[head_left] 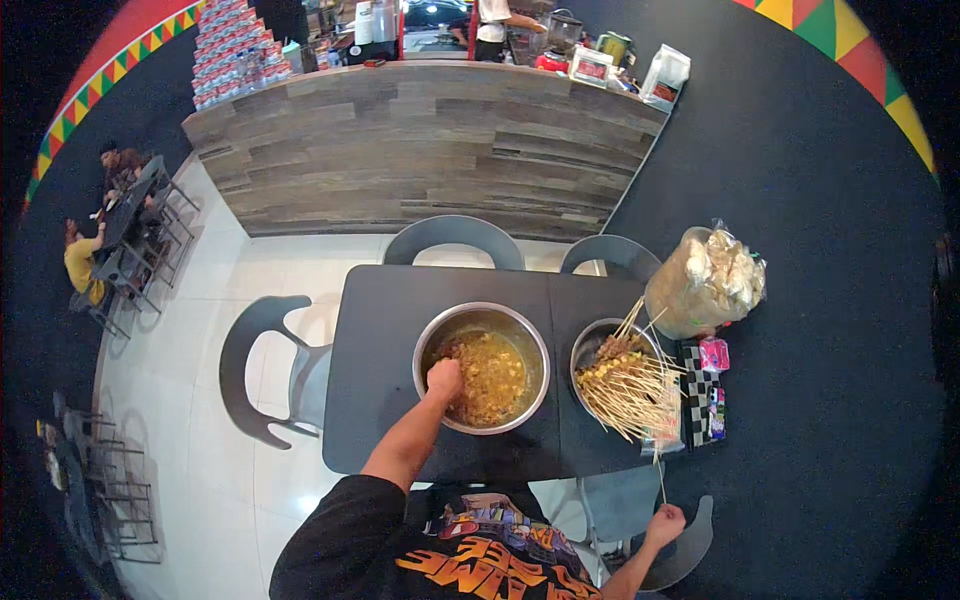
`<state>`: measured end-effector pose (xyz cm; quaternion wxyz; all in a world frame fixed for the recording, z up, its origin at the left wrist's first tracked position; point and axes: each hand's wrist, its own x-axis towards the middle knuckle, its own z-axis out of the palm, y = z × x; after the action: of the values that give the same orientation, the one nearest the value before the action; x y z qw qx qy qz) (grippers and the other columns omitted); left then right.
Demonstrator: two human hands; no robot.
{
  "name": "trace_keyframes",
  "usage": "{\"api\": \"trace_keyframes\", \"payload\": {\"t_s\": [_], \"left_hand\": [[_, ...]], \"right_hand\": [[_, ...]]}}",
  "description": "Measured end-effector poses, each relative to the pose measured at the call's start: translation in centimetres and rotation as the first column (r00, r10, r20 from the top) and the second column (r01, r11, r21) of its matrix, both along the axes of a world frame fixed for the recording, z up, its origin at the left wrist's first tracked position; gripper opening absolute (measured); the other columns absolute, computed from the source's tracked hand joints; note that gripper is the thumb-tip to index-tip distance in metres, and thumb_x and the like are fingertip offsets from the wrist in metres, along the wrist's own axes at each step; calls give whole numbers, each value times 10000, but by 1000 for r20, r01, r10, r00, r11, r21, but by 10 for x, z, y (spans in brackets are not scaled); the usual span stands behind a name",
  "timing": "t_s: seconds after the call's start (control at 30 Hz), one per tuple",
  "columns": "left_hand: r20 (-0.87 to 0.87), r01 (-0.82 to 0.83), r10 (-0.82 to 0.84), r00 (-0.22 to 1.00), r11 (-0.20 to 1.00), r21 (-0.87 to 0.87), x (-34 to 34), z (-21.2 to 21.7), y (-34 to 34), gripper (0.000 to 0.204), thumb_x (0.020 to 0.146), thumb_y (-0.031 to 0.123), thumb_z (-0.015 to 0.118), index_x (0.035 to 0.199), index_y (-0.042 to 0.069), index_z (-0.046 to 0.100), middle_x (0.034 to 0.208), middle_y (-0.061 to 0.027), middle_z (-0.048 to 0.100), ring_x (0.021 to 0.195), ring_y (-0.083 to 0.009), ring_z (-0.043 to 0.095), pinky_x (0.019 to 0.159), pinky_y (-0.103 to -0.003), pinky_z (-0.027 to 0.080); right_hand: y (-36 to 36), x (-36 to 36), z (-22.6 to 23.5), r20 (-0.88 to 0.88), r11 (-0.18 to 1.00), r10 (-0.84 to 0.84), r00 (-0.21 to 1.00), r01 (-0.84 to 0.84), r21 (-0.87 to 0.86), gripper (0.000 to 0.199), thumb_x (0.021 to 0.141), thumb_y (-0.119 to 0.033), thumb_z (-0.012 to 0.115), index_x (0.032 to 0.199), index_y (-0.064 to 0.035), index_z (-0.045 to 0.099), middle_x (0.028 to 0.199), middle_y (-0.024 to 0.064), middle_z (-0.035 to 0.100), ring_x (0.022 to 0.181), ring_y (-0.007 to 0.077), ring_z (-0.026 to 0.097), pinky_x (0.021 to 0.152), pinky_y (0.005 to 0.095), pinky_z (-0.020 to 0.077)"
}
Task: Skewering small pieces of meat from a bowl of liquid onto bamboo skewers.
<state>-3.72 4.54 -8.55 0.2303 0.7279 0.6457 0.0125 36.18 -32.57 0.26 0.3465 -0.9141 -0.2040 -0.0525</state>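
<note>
Head view, clock centred on the large steel bowl: one dark grey surface (375, 320), rounded at the corners. One large steel bowl (478, 313), upright on the surface, holding a yellow-brown saucy mix (498, 378) with pale chunks. One left hand (445, 379), inside the bowl between 8 and 9 o'clock, fingers dipped in the mix; cannot tell whether they are spread or pressed together. One right hand (666, 521), just past 4 o'clock, clear of the surface edge, fingers pinching the lower end of a single thin wooden skewer (661, 484); the stick points to about 12, its far end too small to read. One smaller steel bowl (578, 347), at 3 o'clock, heaped with loaded skewers (635, 400), most sticks fanning out towards 4 and 5. One bulging clear plastic bag (683, 292), at 2 o'clock, filled with pale pieces. One black-and-white checkered box (704, 392), at 3 o'clock beyond the smaller bowl, a pink packet (714, 355) at its far end. One grey chair (240, 370), at 9 o'clock.
</note>
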Motion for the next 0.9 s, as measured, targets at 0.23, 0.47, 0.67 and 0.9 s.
{"api": "trace_keyframes", "payload": {"t_s": [0.23,0.47,0.67,0.9], "left_hand": [[-12,113,-112,994,987,114,8,-7,8,175,696,81,541,820,4,638,825,-157,630,768,-301,625,690,-398,508],[586,-64,117,802,992,-110,-4,15,2,293,722,119,608,970,-36,610,818,-154,652,673,-247,634,614,-342,499],[836,-59,494,240,867,-495,14,61,-24,236,830,152,581,1029,25,583,914,-36,620,756,-104,561,680,-248,440],[807,-96,589,-46,801,-590,27,84,-46,181,840,157,566,992,60,578,901,-7,596,798,-88,529,692,-254,430]], "right_hand": [[-17,53,11,-154,864,37,987,46,502,111,808,-142,603,791,-33,591,737,47,617,637,100,537,525,242,403],[99,17,122,-370,557,288,884,159,815,202,851,-190,562,990,-46,542,709,20,542,618,88,506,513,209,409],[182,-17,147,-505,605,621,600,45,795,248,887,-152,462,1082,-16,533,576,-32,400,443,32,340,358,178,270],[247,-104,107,-740,704,672,-43,-275,655,238,877,-142,444,1025,7,555,583,-15,454,409,35,353,360,160,261]]}}
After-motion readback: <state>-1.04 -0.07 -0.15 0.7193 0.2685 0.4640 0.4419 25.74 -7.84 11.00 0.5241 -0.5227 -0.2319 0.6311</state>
